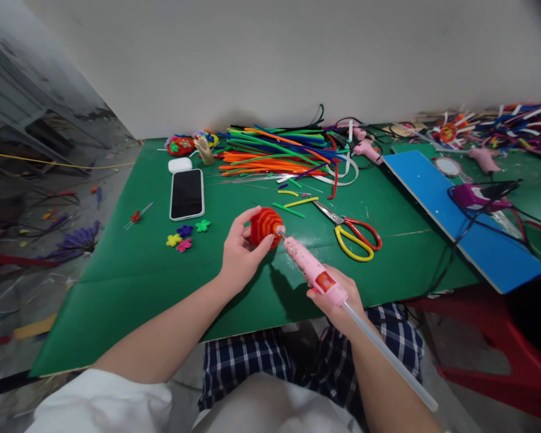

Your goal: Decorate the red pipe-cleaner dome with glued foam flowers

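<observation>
Past the white shirt [275, 404], grips the pink glue gun [304, 258] in the wrapped right hand [339, 294] and holds the red-orange coil [263, 226] in the half-curled left hand [240, 248] above the green counter [130, 307], presumably to keep the coil steady and turned toward the nozzle [282, 233].

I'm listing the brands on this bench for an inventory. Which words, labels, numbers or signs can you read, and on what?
None can be read anywhere in the picture.
Pink glue gun: no legible lettering on the side that shows.
Phone: screen dark, no legible text.
Scissors: no legible mark.
Purple item on the blue board: too blurred to tell whether it bears print.
</observation>
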The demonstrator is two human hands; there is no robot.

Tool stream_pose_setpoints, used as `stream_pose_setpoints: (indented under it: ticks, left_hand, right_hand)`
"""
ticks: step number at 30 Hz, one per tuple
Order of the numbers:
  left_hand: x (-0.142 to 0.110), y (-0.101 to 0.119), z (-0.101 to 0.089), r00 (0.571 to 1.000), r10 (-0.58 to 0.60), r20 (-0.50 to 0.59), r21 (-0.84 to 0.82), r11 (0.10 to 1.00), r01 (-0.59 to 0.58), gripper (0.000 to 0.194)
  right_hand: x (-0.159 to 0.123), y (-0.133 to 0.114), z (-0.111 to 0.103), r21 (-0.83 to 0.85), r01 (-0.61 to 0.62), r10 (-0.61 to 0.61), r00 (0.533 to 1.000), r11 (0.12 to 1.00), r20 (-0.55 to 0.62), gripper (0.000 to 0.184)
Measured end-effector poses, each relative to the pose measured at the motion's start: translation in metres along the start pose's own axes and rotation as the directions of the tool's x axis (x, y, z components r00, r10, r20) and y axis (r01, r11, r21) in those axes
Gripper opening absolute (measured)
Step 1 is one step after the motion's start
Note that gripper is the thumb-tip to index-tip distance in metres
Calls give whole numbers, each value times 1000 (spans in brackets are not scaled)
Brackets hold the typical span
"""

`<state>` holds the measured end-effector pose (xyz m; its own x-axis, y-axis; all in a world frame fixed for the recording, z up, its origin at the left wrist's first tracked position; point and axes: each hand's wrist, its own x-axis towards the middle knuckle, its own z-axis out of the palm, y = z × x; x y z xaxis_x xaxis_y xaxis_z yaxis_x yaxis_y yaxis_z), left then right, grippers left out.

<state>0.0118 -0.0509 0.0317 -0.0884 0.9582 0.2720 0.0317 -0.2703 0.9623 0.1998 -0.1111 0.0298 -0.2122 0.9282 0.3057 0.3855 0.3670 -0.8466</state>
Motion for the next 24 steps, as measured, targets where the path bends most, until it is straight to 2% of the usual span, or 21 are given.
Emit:
stream_pose_setpoints:
  ticks: [13,24]
  left_hand:
    - [1,-1,-1,1000,-25,11,-48,999,26,54]
    - [1,0,-1,999,-35,2,-64,997,35,53]
  right_hand:
    - [-2,4,2,-69,18,-21,999,997,-33,17]
    - [-2,3,3,-59,44,-47,998,997,-52,12]
